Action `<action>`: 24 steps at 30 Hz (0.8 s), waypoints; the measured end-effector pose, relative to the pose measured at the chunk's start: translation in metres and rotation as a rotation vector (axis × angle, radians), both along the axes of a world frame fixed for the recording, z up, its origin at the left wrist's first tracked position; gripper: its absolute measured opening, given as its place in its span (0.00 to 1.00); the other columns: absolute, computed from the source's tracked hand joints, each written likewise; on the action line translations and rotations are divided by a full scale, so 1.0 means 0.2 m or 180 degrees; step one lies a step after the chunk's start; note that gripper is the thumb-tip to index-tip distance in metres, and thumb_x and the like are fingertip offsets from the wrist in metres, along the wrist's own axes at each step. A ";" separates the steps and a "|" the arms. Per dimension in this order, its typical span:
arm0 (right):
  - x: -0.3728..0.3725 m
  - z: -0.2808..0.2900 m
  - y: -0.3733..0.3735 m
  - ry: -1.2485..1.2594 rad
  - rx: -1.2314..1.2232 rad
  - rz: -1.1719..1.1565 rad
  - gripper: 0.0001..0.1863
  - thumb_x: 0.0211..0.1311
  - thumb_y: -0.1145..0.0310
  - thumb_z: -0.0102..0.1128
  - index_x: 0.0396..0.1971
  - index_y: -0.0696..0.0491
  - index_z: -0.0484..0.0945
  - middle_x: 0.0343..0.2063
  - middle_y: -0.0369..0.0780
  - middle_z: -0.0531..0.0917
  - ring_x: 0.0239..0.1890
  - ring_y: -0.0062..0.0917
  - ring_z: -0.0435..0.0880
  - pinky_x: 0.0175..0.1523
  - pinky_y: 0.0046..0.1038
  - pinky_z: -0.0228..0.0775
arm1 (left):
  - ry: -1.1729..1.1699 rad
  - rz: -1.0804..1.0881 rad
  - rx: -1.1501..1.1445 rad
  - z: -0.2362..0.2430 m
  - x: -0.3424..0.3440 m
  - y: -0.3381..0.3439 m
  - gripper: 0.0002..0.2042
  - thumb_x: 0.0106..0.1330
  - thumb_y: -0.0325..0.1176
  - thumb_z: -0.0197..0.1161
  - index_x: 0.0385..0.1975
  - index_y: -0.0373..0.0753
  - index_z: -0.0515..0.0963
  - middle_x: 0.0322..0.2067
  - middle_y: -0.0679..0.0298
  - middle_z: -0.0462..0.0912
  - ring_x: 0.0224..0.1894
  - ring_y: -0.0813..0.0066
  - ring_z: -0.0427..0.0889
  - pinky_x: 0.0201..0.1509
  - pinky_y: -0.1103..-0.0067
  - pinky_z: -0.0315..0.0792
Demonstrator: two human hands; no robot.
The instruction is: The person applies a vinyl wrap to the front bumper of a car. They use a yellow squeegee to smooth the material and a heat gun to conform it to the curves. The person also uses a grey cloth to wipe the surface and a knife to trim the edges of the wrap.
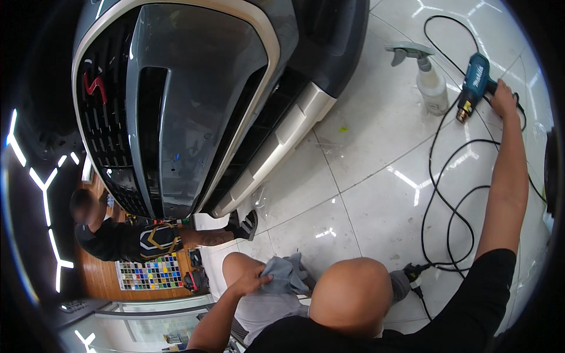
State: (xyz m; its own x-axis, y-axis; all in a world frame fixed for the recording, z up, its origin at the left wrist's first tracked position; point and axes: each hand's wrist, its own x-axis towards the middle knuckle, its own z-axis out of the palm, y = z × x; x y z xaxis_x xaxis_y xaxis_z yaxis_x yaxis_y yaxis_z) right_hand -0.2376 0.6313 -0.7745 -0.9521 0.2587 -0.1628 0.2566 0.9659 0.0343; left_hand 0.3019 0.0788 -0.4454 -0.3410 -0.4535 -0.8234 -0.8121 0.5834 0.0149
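Note:
My left hand (250, 281) grips a crumpled grey-blue cloth (279, 273) resting over my bent leg, near my knee. Stretched far out to the right, my right hand (503, 99) is closed around the handle of a teal-and-black heat gun (475, 79), whose metal nozzle points down toward the lower left over the tiles. A white spray bottle with a grey trigger head (432, 88) stands just left of the heat gun. Black cable (465, 217) loops across the floor below it.
A grey car front (194, 106) with silver-trimmed bumper fills the upper left. Another person (106, 238) in dark clothing is beside it at left. Tiled floor (359, 176) spreads right of the bumper, with a plug connection (415, 272) by my knee. A board of colour swatches (147, 272) shows at lower left.

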 end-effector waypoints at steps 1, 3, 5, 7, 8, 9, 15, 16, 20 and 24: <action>0.01 0.01 0.00 -0.0144 -0.0266 0.0012 0.34 0.56 0.66 0.56 0.65 0.52 0.61 0.63 0.46 0.69 0.65 0.43 0.66 0.66 0.47 0.60 | 0.0063 0.0075 0.0111 0.01 0.04 -0.01 0.17 0.69 0.43 0.58 0.50 0.37 0.76 0.37 0.62 0.81 0.41 0.74 0.78 0.45 0.75 0.72; 0.07 -0.01 -0.01 -0.0522 -0.0724 0.0114 0.34 0.53 0.66 0.58 0.63 0.54 0.64 0.57 0.48 0.75 0.60 0.43 0.72 0.61 0.44 0.66 | -0.0020 0.0117 0.0165 0.00 0.12 -0.04 0.17 0.69 0.42 0.58 0.50 0.37 0.76 0.38 0.63 0.81 0.42 0.75 0.77 0.47 0.77 0.71; 0.15 -0.06 0.08 -0.0931 -0.1119 0.0284 0.35 0.50 0.66 0.59 0.61 0.58 0.66 0.49 0.51 0.80 0.54 0.44 0.78 0.56 0.42 0.70 | -0.0260 0.0039 0.0047 -0.04 0.17 -0.10 0.16 0.69 0.39 0.58 0.50 0.36 0.75 0.38 0.64 0.81 0.43 0.76 0.76 0.50 0.78 0.70; 0.39 -0.05 0.16 -0.0389 -0.2181 -0.0146 0.34 0.48 0.67 0.59 0.57 0.64 0.66 0.33 0.50 0.80 0.33 0.36 0.80 0.39 0.36 0.72 | -0.0258 0.0502 0.0158 -0.08 0.07 -0.10 0.16 0.69 0.39 0.58 0.50 0.36 0.75 0.39 0.64 0.81 0.43 0.76 0.76 0.51 0.78 0.69; 0.52 -0.03 0.20 -0.0099 -0.2720 -0.0323 0.33 0.47 0.68 0.59 0.55 0.67 0.66 0.24 0.49 0.79 0.23 0.32 0.82 0.30 0.33 0.73 | -0.0225 0.0701 0.0185 -0.10 0.04 -0.11 0.16 0.69 0.39 0.58 0.51 0.36 0.75 0.39 0.64 0.81 0.44 0.76 0.76 0.51 0.78 0.69; 0.66 -0.01 0.19 0.0189 -0.2945 -0.0510 0.33 0.47 0.69 0.59 0.55 0.67 0.65 0.22 0.44 0.76 0.17 0.26 0.75 0.22 0.29 0.67 | -0.0035 0.0095 0.0318 -0.14 0.05 -0.20 0.15 0.70 0.38 0.58 0.51 0.36 0.75 0.39 0.65 0.81 0.43 0.77 0.76 0.51 0.78 0.69; 1.49 0.49 0.06 0.0272 -0.5147 -0.1013 0.39 0.55 0.68 0.58 0.68 0.55 0.56 0.38 0.41 0.76 0.36 0.24 0.79 0.40 0.26 0.73 | 0.0464 0.0091 0.1189 -0.37 -0.22 -0.39 0.15 0.69 0.34 0.58 0.52 0.35 0.74 0.40 0.64 0.80 0.45 0.76 0.76 0.53 0.77 0.69; 1.59 0.60 -0.07 0.0279 -0.5492 -0.0895 0.37 0.55 0.68 0.57 0.67 0.56 0.57 0.41 0.42 0.78 0.39 0.25 0.80 0.43 0.27 0.73 | 0.0522 -0.0051 0.1281 -0.42 -0.25 -0.45 0.16 0.69 0.34 0.58 0.53 0.35 0.74 0.42 0.62 0.80 0.46 0.74 0.76 0.55 0.76 0.69; 1.85 0.82 -0.46 0.0001 -0.5797 -0.0827 0.30 0.57 0.69 0.58 0.60 0.58 0.63 0.46 0.44 0.78 0.42 0.28 0.80 0.48 0.29 0.73 | 0.0884 -0.0653 0.1536 -0.49 -0.46 -0.57 0.14 0.69 0.30 0.57 0.52 0.33 0.74 0.43 0.62 0.80 0.47 0.75 0.76 0.54 0.76 0.70; 1.90 1.10 -0.90 0.0349 -0.5639 -0.0118 0.26 0.60 0.72 0.59 0.58 0.59 0.65 0.45 0.43 0.77 0.44 0.28 0.80 0.51 0.31 0.72 | 0.1574 -0.1116 0.1702 -0.56 -0.48 -0.65 0.13 0.68 0.33 0.58 0.48 0.34 0.75 0.36 0.62 0.81 0.39 0.75 0.77 0.48 0.77 0.71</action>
